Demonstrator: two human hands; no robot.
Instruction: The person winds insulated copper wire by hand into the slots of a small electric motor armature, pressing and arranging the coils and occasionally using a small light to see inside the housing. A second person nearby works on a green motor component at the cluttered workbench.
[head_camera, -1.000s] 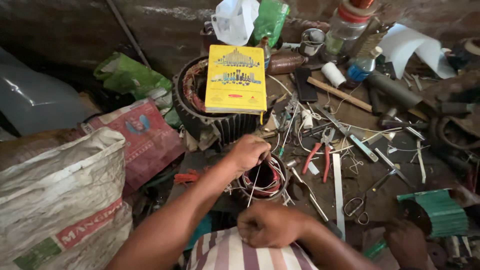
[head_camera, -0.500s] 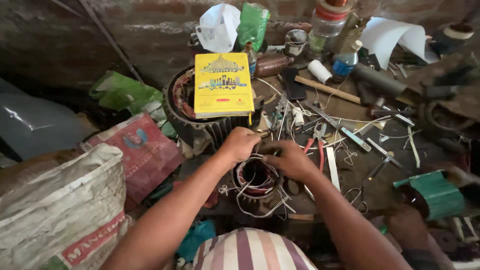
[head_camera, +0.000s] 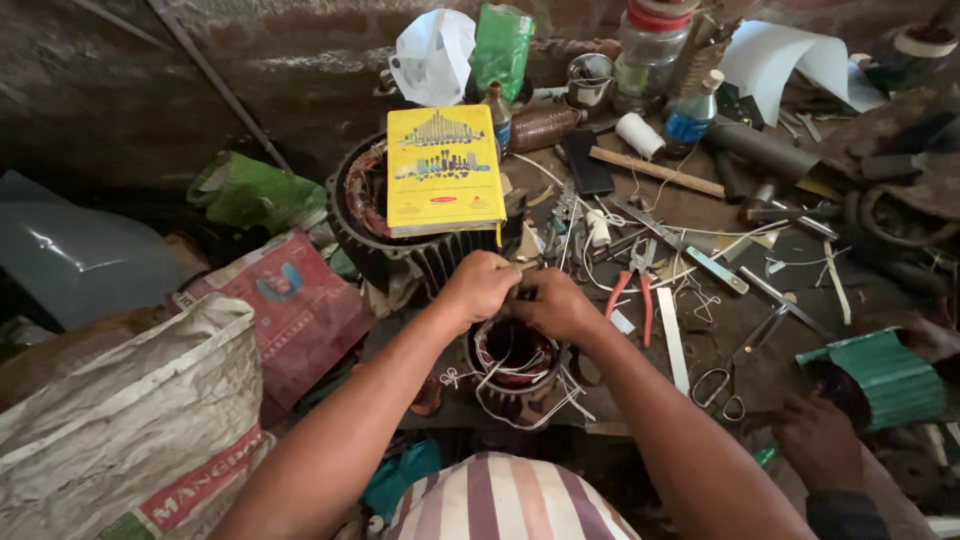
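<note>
A small round motor stator (head_camera: 515, 365) with copper coils and loose white wires stands on the floor in front of me. Both hands meet over its far rim. My left hand (head_camera: 480, 285) is closed on the wires at the top of the winding. My right hand (head_camera: 553, 303) is pressed against it, fingers pinching the same bundle of wires. What exactly lies between the fingers is hidden.
A larger stator (head_camera: 385, 215) with a yellow box (head_camera: 443, 170) on it stands just beyond. Red-handled pliers (head_camera: 635, 290), scissors (head_camera: 720, 380), bottles, a jar and scattered tools lie to the right. A green corrugated piece (head_camera: 880, 375) is at right, sacks (head_camera: 120, 430) at left. Another person's hand (head_camera: 820, 440) rests at lower right.
My right hand has risen from near my lap to the stator and joined the left on the wires. The view has tilted down slightly.
</note>
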